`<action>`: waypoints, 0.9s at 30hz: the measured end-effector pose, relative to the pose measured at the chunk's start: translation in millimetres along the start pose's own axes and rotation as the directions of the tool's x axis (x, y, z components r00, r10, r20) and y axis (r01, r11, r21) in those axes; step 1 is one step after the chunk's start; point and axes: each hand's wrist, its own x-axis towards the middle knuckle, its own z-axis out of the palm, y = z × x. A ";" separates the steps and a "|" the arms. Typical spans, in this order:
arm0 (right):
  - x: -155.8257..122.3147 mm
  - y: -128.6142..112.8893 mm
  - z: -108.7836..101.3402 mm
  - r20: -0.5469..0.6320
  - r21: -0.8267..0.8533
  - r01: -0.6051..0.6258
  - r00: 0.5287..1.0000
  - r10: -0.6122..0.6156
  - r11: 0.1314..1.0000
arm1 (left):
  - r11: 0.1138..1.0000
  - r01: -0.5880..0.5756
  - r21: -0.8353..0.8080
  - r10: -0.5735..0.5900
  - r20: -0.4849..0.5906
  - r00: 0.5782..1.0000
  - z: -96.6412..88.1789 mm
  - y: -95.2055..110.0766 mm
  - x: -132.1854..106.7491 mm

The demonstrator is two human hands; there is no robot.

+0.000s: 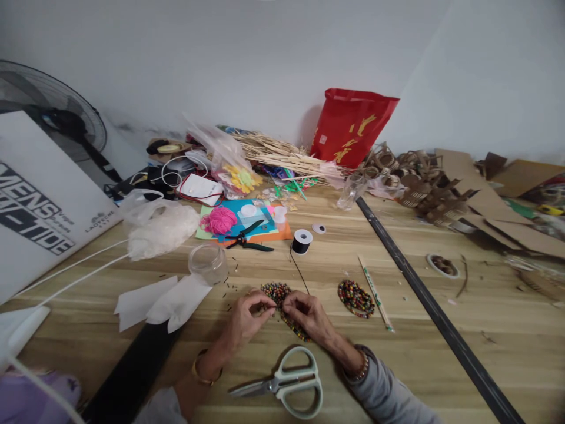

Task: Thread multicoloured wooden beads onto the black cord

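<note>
My left hand (252, 318) is closed in a pinch over the bead strand, thumb and forefinger on a thin dark end of cord. Facing it, my right hand (312, 319) pinches the cord too, fingertips almost touching the left ones. Black cord (301, 272) runs from a white spool (302, 241) down to my right hand. Beneath and behind the fingers lies a coiled strand of multicoloured beads (274, 288), partly hidden by them. A second coil of beads (355, 298) rests to the right. Large pale-handled scissors (286, 384) lie near my wrists.
A glass jar (207, 263) and white paper strips (165, 303) are on the left. Black-handled pliers (249, 240) and pink yarn (219, 221) lie on coloured sheets. A patterned stick (375, 294) and a long black strip (424, 294) lie right. A red bag (353, 126) stands behind.
</note>
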 end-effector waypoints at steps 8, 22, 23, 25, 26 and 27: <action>-1.1 -2.1 -1.0 0.043 -0.104 0.062 0.997 -0.058 0.993 | 0.999 0.019 -0.041 -0.018 0.011 1.000 0.9 -0.9 -1.2; -1.3 -1.6 -1.6 0.077 -0.125 0.101 0.993 -0.092 0.987 | 1.000 0.002 -0.028 -0.001 0.031 1.000 0.4 -1.3 -0.9; -1.4 -1.8 -1.6 0.080 -0.128 0.098 0.993 -0.088 0.987 | 1.000 0.001 -0.029 0.000 0.031 1.000 0.4 -1.4 -1.0; -1.3 -2.6 -1.7 0.083 -0.137 0.096 0.993 -0.085 0.986 | 0.999 0.001 -0.036 0.000 0.039 0.999 0.5 -1.3 -1.2; -1.3 -3.0 -1.7 0.084 -0.143 0.099 0.993 -0.088 0.985 | 0.999 0.004 -0.039 -0.003 0.046 0.999 0.4 -1.1 -1.2; -1.2 -3.4 -1.7 0.084 -0.150 0.104 0.992 -0.092 0.983 | 0.999 0.005 -0.041 -0.003 0.051 0.999 0.5 -1.0 -1.2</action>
